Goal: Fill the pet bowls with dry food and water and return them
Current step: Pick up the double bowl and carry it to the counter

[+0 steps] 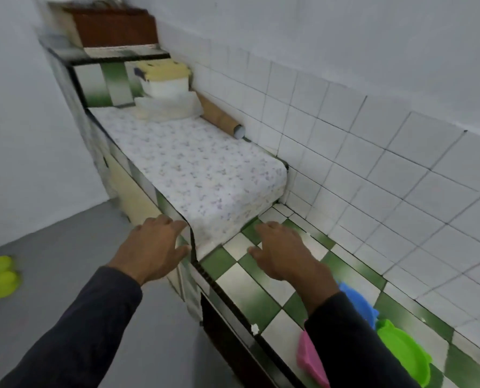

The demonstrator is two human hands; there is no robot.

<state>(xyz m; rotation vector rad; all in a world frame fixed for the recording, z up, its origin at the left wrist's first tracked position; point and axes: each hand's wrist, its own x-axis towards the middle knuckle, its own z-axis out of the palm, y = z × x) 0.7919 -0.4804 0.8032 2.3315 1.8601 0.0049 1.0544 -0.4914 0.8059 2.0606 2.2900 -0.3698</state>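
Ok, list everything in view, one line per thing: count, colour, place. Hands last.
yellow-green bowls: two, yellow-green, on the grey floor at far left, blurred.
blue bowl: one, blue, on the checkered counter, partly behind the right forearm.
green bowl: one, bright green, on the counter at lower right.
pink bowl: one, pink, near the counter's front edge.
cardboard tube: one, brown, against the tiled wall on the raised speckled surface.
lidded containers: stacked, white with a yellow lid, at the far end.
left hand: one, open, at the counter's edge.
right hand: one, open, over the counter.
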